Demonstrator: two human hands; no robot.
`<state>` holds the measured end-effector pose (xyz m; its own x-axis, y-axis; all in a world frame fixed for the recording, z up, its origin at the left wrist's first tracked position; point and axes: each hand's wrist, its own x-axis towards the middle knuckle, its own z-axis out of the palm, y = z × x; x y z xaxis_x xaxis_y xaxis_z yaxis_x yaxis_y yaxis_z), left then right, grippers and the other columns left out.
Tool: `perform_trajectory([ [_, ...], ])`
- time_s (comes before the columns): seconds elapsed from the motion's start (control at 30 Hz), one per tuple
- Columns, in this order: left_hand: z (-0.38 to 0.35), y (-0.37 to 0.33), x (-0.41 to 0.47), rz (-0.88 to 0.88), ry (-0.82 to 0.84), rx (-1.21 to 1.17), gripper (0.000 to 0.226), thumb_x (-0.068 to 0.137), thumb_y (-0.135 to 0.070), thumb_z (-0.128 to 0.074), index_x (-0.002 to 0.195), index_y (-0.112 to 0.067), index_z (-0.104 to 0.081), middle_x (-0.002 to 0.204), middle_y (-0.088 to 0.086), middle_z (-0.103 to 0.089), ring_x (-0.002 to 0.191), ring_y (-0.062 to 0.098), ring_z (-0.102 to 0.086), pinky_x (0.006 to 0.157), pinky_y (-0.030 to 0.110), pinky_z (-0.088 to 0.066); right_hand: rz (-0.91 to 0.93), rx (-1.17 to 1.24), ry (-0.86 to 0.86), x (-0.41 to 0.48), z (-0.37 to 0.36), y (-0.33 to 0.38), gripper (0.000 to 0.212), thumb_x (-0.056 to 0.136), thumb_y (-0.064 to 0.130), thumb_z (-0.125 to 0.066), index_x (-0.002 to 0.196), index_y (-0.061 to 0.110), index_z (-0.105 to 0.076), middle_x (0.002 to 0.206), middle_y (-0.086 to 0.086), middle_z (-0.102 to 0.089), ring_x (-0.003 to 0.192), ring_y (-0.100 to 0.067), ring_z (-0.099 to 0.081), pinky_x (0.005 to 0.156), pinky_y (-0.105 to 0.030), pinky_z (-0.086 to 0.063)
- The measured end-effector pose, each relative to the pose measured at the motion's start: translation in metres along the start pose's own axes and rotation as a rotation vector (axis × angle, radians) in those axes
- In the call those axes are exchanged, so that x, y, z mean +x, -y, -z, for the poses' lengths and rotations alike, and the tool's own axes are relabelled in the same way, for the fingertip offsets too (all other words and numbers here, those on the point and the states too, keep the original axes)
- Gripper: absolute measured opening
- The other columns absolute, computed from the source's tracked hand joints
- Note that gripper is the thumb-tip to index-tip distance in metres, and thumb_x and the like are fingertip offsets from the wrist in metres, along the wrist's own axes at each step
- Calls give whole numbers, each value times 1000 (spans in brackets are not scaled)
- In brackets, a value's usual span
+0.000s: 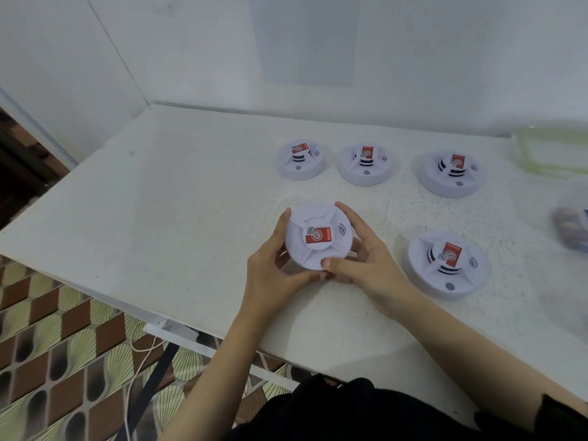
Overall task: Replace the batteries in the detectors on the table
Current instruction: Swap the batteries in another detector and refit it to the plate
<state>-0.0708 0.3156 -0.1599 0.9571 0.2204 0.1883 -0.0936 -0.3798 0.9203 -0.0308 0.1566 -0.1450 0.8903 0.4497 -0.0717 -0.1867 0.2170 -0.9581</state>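
White moulded plastic makes up the detector [319, 237] held just above the near part of the table [178, 198], a round, shallow disc with a red label on its raised centre. The left hand [273, 265] cups its left rim, fingers curled about the edge and thumb lying along the near side. The right hand [366, 256] closes on the right rim in the same way, its thumb meeting the left one at the front edge. Both hands are wrapped snugly on the shell, neither spread wide.

It looks light and stiff, a hollow casing, easy to lift yet smooth enough to slip under a twist. The rim is the sound place to hold; the vented centre post and label give poorer purchase and seem more delicate. Opening it probably means turning one half against the other, though no seam is clear from this angle.

Four more detectors lie on the table: three in a far row [366, 165] and one just right of the hands [445, 265]. Blurred containers [553, 151] sit at the right edge; their contents cannot be made out.
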Motion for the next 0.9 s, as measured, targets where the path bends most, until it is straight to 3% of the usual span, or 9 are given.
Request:
perform_trajectory([
  [0.2,-1,0,0,12,-13,-21,89,66,-13,-88,143,-20,-43,124,-10,-64,110,1,-62,88,20,-53,2,-1,3,0,1,0,79,77,-18,-62,128,40,-44,105,9,-68,80,-17,-68,68,-35,-59],
  [0.4,-1,-1,-1,32,-10,-45,89,66,-13,-88,143,-22,-43,124,-10,-65,111,3,-62,91,30,-55,11,-18,3,-1,1,1,79,77,-17,-63,126,41,-44,105,11,-68,83,-17,-68,69,-36,-59],
  [0.6,-1,-1,-1,35,1,-59,88,67,-11,-87,143,-21,-43,125,-8,-65,111,4,-62,90,29,-55,9,-13,-6,-1,1,0,79,77,-18,-62,127,41,-44,104,10,-69,83,-21,-67,70,-42,-58],
  [0.9,1,-1,0,18,25,-38,89,68,-14,-87,145,-20,-41,128,-5,-63,114,6,-61,92,34,-55,1,-2,2,-1,2,0,78,79,-14,-62,131,40,-41,108,11,-67,93,-18,-67,73,-40,-59],
])
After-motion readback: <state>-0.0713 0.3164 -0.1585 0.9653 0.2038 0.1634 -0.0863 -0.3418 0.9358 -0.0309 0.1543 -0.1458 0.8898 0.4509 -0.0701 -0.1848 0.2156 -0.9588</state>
